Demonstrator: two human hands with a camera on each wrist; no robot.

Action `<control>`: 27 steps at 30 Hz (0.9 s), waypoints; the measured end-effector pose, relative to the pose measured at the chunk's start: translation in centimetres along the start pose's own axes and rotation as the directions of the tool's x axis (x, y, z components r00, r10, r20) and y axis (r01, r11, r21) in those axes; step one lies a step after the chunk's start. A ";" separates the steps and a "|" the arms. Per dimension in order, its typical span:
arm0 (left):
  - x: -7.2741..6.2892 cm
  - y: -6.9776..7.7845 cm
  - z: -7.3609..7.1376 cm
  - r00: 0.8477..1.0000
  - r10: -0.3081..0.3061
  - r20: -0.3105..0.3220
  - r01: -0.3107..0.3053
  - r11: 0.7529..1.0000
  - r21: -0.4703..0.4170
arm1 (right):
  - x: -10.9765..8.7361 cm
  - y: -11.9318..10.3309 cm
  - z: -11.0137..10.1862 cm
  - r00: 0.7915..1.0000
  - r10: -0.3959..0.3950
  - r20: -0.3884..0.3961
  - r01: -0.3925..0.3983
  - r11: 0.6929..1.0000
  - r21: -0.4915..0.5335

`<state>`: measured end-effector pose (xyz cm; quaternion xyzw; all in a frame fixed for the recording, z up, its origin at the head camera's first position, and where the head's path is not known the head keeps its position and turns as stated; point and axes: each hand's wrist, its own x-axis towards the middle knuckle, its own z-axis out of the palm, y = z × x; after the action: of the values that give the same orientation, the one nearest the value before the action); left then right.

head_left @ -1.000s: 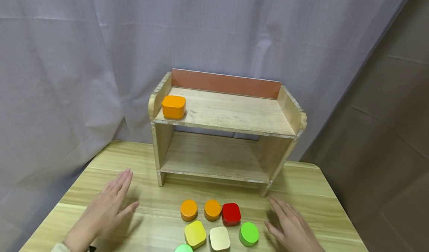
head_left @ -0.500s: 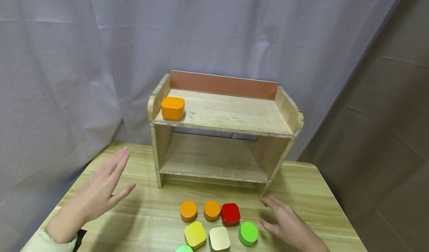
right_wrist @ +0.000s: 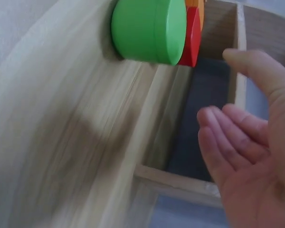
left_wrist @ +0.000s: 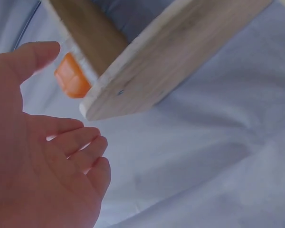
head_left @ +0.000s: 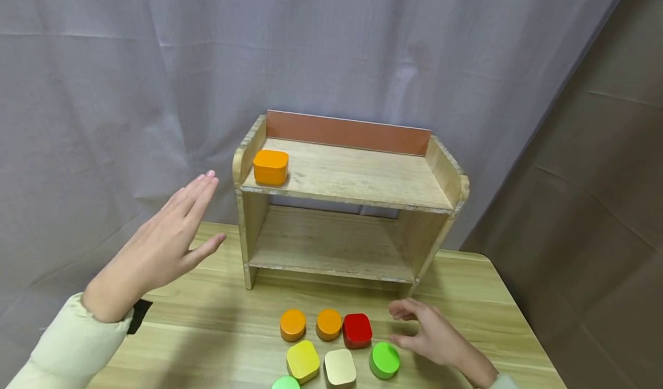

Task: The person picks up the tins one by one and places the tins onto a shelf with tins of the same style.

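Note:
My left hand (head_left: pixel 163 242) is raised left of the wooden shelf (head_left: pixel 352 176), fingers straight and thumb spread, holding nothing. Nearest to it is an orange rounded-square block (head_left: pixel 271 167) on the top board's left end, also visible as an orange block (left_wrist: pixel 72 77) past the thumb in the left wrist view. My right hand (head_left: pixel 432 334) hovers by the red rounded-square block (head_left: pixel 357 330) and the bright green round block (head_left: pixel 385 360). Its fingers bend loosely with a gap to the thumb, and the palm holds nothing. In the right wrist view the green block (right_wrist: pixel 147 28) overlaps the red one.
On the table (head_left: pixel 497 320) in front of the shelf lie two orange round blocks (head_left: pixel 293 324), a yellow block (head_left: pixel 303 361), a cream block (head_left: pixel 339 368) and a pale green block (head_left: pixel 285 383) cut off by the frame. A grey curtain (head_left: pixel 336 44) hangs behind.
My left hand has risen and moved forward toward the shelf's upper left side. My right hand has shifted left toward the red and green blocks, its fingers bending more. The blocks stay put.

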<state>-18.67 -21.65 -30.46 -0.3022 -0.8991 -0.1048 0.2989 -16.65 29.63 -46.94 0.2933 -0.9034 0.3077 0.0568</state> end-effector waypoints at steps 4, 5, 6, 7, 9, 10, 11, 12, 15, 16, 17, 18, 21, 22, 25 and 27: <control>2.1 0.0 -0.6 0.999 0.024 -0.025 -0.025 0.999 -0.031 | 0.5 0.9 -0.2 0.995 0.043 0.094 -0.055 0.990 0.130; 2.6 0.0 -0.6 0.999 0.026 -0.028 -0.027 0.999 -0.040 | 0.6 1.2 -0.1 0.992 0.049 0.112 -0.066 0.986 0.152; 3.1 -0.1 -0.6 0.999 0.025 -0.030 -0.026 0.998 -0.049 | 0.7 1.4 -0.1 0.990 0.055 0.128 -0.076 0.983 0.168; 3.6 -0.2 -0.6 0.999 0.021 -0.029 -0.023 0.998 -0.053 | 0.8 1.7 0.0 0.989 0.054 0.138 -0.078 0.982 0.173; 4.4 -0.3 -0.5 1.000 0.013 -0.025 -0.015 0.998 -0.060 | 1.0 2.2 0.3 0.986 0.058 0.155 -0.086 0.980 0.180; 4.7 -0.4 -0.5 1.000 0.012 -0.027 -0.013 0.998 -0.061 | 1.1 2.4 0.5 0.985 0.062 0.162 -0.092 0.979 0.183; 5.0 -0.4 -0.4 1.000 0.011 -0.029 -0.012 0.998 -0.058 | 1.2 2.7 0.6 0.984 0.067 0.167 -0.098 0.978 0.184; 5.3 -0.5 -0.3 0.999 0.015 -0.034 -0.016 0.998 -0.057 | 1.3 3.0 0.8 0.983 0.071 0.172 -0.103 0.977 0.186; 6.1 -0.6 0.1 0.998 0.036 -0.053 -0.038 0.998 -0.044 | 1.7 3.7 1.2 0.980 0.078 0.185 -0.114 0.974 0.195; 6.3 -0.6 0.2 0.997 0.044 -0.060 -0.046 0.998 -0.035 | 1.8 3.9 1.4 0.979 0.075 0.188 -0.113 0.974 0.198; 6.5 -0.7 0.4 0.997 0.051 -0.065 -0.052 0.998 -0.026 | 1.8 4.1 1.5 0.979 0.070 0.191 -0.109 0.974 0.199; 6.7 -0.7 0.5 0.996 0.056 -0.067 -0.058 0.998 -0.016 | 1.9 4.2 1.7 0.978 0.066 0.196 -0.105 0.974 0.200; 7.2 -0.8 0.8 0.996 0.063 -0.069 -0.062 0.998 0.017 | 2.0 4.5 2.3 0.977 0.049 0.207 -0.091 0.976 0.200; 7.3 -0.9 0.8 0.996 0.064 -0.067 -0.062 0.998 0.029 | 2.0 4.6 2.4 0.977 0.043 0.210 -0.087 0.975 0.203; 7.7 -1.1 1.0 0.997 0.059 -0.057 -0.055 0.997 0.063 | 1.9 4.6 2.9 0.974 0.039 0.221 -0.088 0.972 0.218; 7.8 -1.3 1.2 0.998 0.049 -0.047 -0.045 0.996 0.078 | 1.8 4.6 3.1 0.972 0.042 0.229 -0.096 0.969 0.230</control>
<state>-25.00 -18.46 -26.71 -0.3090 -0.8875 -0.0707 0.3345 -20.47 29.85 -51.28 0.2987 -0.8701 0.3813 -0.0913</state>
